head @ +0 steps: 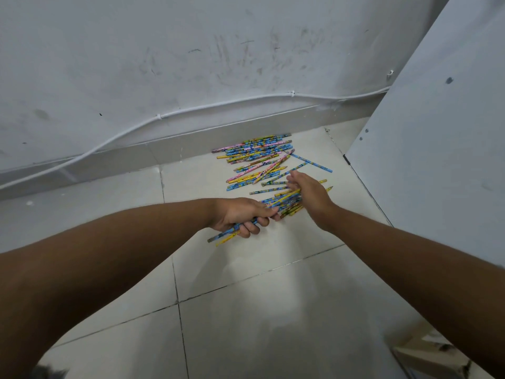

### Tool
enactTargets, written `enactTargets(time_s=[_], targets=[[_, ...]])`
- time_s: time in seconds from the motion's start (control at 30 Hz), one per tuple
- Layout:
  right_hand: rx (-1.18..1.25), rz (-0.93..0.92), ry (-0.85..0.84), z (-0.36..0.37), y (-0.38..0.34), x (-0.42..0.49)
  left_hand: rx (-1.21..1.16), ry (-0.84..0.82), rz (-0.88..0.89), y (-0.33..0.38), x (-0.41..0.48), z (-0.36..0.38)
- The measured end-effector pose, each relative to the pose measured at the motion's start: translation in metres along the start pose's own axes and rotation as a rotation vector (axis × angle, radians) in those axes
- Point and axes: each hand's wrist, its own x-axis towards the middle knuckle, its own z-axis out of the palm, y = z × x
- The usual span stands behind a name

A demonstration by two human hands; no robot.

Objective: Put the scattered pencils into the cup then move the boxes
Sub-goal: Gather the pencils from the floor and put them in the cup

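Note:
Several colourful pencils (257,157) lie scattered on the pale tiled floor close to the wall's skirting. My left hand (240,214) is shut on a bundle of pencils (284,202), whose ends stick out below my fingers and up to the right. My right hand (308,192) rests over the upper end of that bundle, fingers curled around a yellow pencil among the loose ones. No cup is in view.
A white cable (191,108) runs along the scuffed wall above the skirting. A white panel (437,132) stands at the right, beside the pencils. A cardboard box (426,354) shows at the bottom right corner.

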Motion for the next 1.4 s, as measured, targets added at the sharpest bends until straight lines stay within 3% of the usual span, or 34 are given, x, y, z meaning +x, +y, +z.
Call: enactTargets(time_s=[0.17,0.27,0.37,0.47,0.57,0.67,0.87,0.93,1.0,1.03,1.1,1.17,1.4], targets=[[0.004,-0.049,-0.177,0.011,0.001,-0.004,-0.02,-0.067,-0.038,0.002,0.01,0.0],[0.04,-0.09,-0.1,0.014,0.008,0.003,-0.071,-0.009,0.016,0.007,0.015,-0.007],[0.306,0.177,-0.034,0.015,0.012,0.007,-0.323,0.145,0.206,0.021,0.018,-0.014],[0.609,0.557,-0.426,0.018,0.011,-0.005,-0.469,0.284,0.444,0.04,0.021,-0.022],[0.696,0.67,-0.714,0.029,-0.002,-0.024,-0.471,0.425,0.607,0.048,0.027,-0.028],[0.682,0.667,-0.697,0.038,-0.018,-0.026,-0.428,0.521,0.674,0.046,0.034,-0.027],[0.686,0.605,-0.437,0.024,-0.025,-0.001,-0.304,0.533,0.676,0.036,0.044,-0.001],[0.593,0.627,-0.511,0.014,-0.022,0.004,-0.299,0.571,0.646,0.034,0.045,0.003],[0.308,0.584,-0.487,0.008,-0.01,0.009,-0.33,0.61,0.577,0.032,0.044,0.0],[0.074,0.483,-0.397,0.004,0.001,0.013,-0.351,0.623,0.518,0.03,0.043,-0.003],[-0.549,0.088,-0.161,-0.007,0.03,0.025,-0.381,0.626,0.384,0.025,0.041,-0.013],[-0.968,-0.21,-0.076,-0.021,0.05,0.033,-0.352,0.632,0.268,0.017,0.039,-0.024],[-1.141,-0.421,-0.206,-0.032,0.074,0.046,-0.141,0.608,0.052,0.001,0.038,-0.04]])
